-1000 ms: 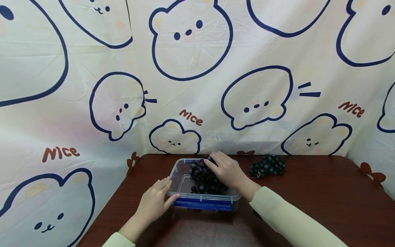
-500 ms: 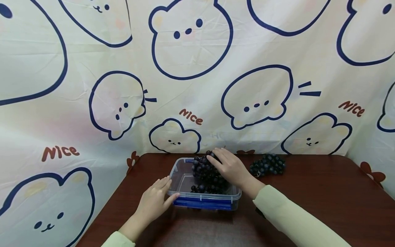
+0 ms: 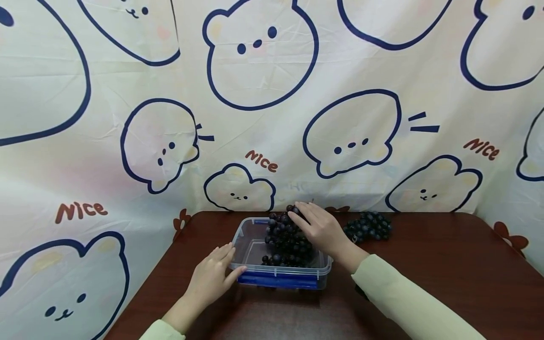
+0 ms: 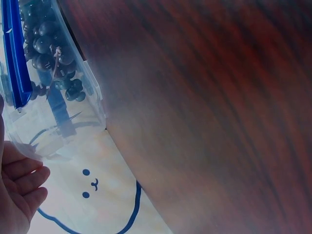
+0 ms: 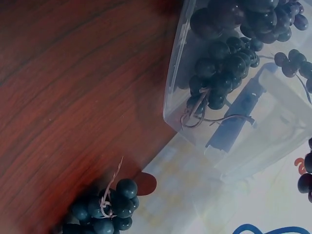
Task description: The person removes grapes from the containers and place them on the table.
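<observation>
A clear plastic box [image 3: 248, 250] with a blue front clip [image 3: 278, 280] stands on the table. My left hand [image 3: 210, 274] touches its left front corner with straight fingers; in the left wrist view that hand [image 4: 22, 190] shows only in part beside the box. With curled fingers, my right hand [image 3: 320, 229] grips the upper part of a dark grape bunch [image 3: 281, 231], raised within the right side of the box. More grapes [image 3: 282, 259] lie on the box floor, and the right wrist view shows a bunch [image 5: 222, 68] with its stem through the wall. The right fingertips are partly hidden by grapes.
Another grape bunch [image 3: 369, 227] lies on the dark wooden table [image 3: 433, 264], behind and to the right of the box. A cloth [image 3: 259, 132] printed with cartoon animals hangs behind the table and at its sides.
My right hand has moved slightly up and to the right, drawing the top of the grape bunch with it. The left hand and the box have stayed in place.
</observation>
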The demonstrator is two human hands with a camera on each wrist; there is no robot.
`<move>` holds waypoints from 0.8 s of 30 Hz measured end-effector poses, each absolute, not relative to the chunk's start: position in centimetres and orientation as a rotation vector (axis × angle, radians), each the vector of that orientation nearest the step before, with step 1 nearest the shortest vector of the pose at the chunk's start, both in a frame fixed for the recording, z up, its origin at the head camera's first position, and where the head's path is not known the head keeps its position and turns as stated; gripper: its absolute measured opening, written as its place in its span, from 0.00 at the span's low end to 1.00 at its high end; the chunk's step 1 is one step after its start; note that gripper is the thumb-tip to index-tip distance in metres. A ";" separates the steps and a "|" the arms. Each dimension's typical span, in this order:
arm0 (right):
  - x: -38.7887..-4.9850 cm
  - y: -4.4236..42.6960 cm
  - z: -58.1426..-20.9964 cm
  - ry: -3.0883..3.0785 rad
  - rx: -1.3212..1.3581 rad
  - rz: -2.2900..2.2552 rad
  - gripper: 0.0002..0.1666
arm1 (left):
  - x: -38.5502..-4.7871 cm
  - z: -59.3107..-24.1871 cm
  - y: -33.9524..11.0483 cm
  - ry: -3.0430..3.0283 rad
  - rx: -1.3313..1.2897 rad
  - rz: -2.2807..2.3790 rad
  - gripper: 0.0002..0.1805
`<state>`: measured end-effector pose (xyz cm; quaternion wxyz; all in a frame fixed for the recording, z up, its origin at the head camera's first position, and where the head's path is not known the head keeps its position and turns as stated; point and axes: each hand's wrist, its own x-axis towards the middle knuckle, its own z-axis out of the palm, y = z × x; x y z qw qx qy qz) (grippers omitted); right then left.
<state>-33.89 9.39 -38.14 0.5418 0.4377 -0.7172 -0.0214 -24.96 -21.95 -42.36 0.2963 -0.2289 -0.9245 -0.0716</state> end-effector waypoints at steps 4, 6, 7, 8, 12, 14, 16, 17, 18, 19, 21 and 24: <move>-33.9 9.6 -38.0 -1.702 1.030 -0.042 0.22 | -24.9 -42.3 -21.9 -2.464 -0.604 -0.192 0.32; -33.9 9.8 -37.8 -1.699 1.025 -0.037 0.23 | -24.9 -42.3 -21.9 -2.464 -0.604 -0.196 0.32; -34.0 9.9 -37.8 -1.698 1.023 -0.033 0.23 | -24.9 -42.3 -21.9 -2.463 -0.603 -0.198 0.32; -34.0 9.9 -37.7 -1.695 1.019 -0.031 0.23 | -24.9 -42.3 -21.9 -2.463 -0.602 -0.198 0.32; -34.1 10.2 -37.6 -1.670 1.015 -0.017 0.22 | -25.0 -42.3 -21.9 -2.447 -0.610 -0.196 0.32; -34.1 10.4 -37.6 -1.652 1.024 -0.009 0.21 | -25.0 -42.3 -21.9 -2.437 -0.616 -0.193 0.32; -34.2 10.6 -37.7 -1.629 1.033 -0.003 0.20 | -25.0 -42.3 -21.9 -2.432 -0.620 -0.190 0.32; -34.3 10.7 -37.8 -1.616 1.037 0.003 0.20 | -25.0 -42.3 -21.9 -2.432 -0.622 -0.189 0.32; -34.3 10.7 -37.8 -1.606 1.038 0.008 0.20 | -25.0 -42.3 -21.9 -2.433 -0.620 -0.188 0.32; -34.3 10.8 -37.8 -1.595 1.036 0.012 0.20 | -25.0 -42.3 -21.9 -2.435 -0.620 -0.186 0.32; -34.4 10.9 -37.7 -1.576 1.033 0.022 0.20 | -24.9 -42.3 -21.9 -2.439 -0.618 -0.185 0.32; -34.4 11.0 -37.5 -1.557 1.029 0.038 0.20 | -24.9 -42.3 -21.8 -2.439 -0.619 -0.183 0.32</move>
